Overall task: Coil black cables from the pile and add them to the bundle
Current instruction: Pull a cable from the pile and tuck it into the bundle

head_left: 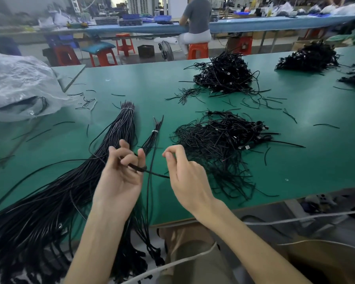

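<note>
A crumpled clear plastic bag (19,85) lies at the green table's (143,83) left end, while beyond it stand orange stools (125,44) (one occupied by a seated person (196,19)) beside a floor fan (166,50).

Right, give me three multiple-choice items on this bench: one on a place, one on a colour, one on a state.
1. Where does the large tied bundle lie relative to the hands?
A. To the person's left
B. To the person's right
C. On the far bench

2. What colour is the table?
A. Grey
B. Green
C. Red

3. What is the left hand doing?
A. Resting flat on the table
B. Reaching into the plastic bag
C. Holding a black cable looped around its fingers

Answers:
1. A, the bundle fans out along the left side of the table.
2. B, the surface is green throughout.
3. C, the cable wraps the raised fingers and runs across to the right hand.
</note>
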### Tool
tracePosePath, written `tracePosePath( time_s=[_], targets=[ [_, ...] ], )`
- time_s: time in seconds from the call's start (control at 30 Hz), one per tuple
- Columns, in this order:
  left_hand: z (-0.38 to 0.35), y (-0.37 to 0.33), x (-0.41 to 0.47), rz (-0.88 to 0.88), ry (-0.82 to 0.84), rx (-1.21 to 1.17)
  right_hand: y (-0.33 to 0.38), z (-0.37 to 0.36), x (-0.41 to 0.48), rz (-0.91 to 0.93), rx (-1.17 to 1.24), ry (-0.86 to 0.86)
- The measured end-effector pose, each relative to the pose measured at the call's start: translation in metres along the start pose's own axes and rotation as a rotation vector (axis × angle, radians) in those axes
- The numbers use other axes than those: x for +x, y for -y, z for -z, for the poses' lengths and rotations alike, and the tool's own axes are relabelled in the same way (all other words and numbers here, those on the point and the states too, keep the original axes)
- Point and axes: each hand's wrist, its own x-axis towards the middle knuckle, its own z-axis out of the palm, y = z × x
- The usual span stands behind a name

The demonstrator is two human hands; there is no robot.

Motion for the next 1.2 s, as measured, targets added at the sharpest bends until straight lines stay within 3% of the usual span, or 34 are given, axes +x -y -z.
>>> tracePosePath(
  time_s=[0.17,0.23,0.4,0.47,0.57,0.63,0.8,0.93,1.07,1.2],
  targets=[
    [0.002,-0.008,-0.028,0.132,0.407,0.115,-0.016,0.000,0.015,-0.189,0.091,-0.049],
    [0.006,-0.005,-0.035,0.136,0.471,0.409,-0.018,0.001,0.023,-0.226,0.103,-0.054],
    [0.023,0.020,-0.037,-0.030,0.427,1.460,-0.011,0.010,0.038,-0.246,0.118,-0.040],
    [0.029,0.031,-0.033,-0.182,0.330,1.636,-0.006,0.012,0.039,-0.267,0.175,-0.006],
    [0.034,0.042,-0.027,-0.427,0.193,1.552,0.007,0.008,0.033,-0.278,0.249,0.042],
    [0.032,0.046,-0.027,-0.492,0.122,1.432,0.013,0.005,0.029,-0.305,0.309,0.072],
    [0.028,0.050,-0.030,-0.214,0.024,0.931,0.020,0.006,0.021,-0.430,0.546,0.125],
    [0.018,0.047,-0.027,-0.148,-0.084,0.611,0.022,-0.004,0.007,-0.391,0.581,0.134],
    [0.014,0.039,-0.024,-0.101,-0.046,0.551,0.019,-0.007,-0.007,-0.270,0.412,0.077],
    [0.018,0.032,-0.019,-0.093,-0.108,0.482,0.016,-0.004,-0.011,-0.236,0.223,0.167]
  ],
)
